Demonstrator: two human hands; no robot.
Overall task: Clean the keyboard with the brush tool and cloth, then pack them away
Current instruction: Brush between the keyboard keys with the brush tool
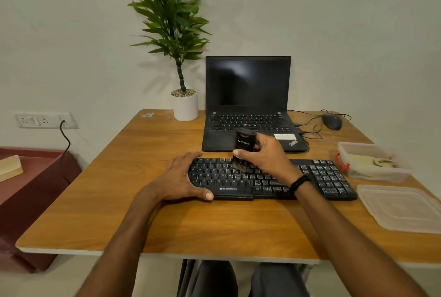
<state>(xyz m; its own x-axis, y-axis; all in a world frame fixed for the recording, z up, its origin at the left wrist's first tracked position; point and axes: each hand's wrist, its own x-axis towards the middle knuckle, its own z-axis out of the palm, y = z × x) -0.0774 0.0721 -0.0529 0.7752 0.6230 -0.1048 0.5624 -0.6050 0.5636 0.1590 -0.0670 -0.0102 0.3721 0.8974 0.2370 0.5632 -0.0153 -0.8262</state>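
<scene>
A black keyboard [317, 177] lies across the middle of the wooden desk [119, 189]. My right hand [265, 156] grips a black brush tool [243, 146] upright, its bristles down on the keys in the upper middle rows. My left hand [183, 177] grips the keyboard's left end, fingers over the far edge and thumb at the near edge. A clear plastic box [372, 172] at the right holds a pale cloth [365, 160].
An open black laptop [248, 96] stands behind the keyboard, with a mouse [332, 121] and cables to its right. A potted plant [185, 106] stands at the back. The box's clear lid [401, 208] lies at the right front. A wall socket [45, 120] is at the left.
</scene>
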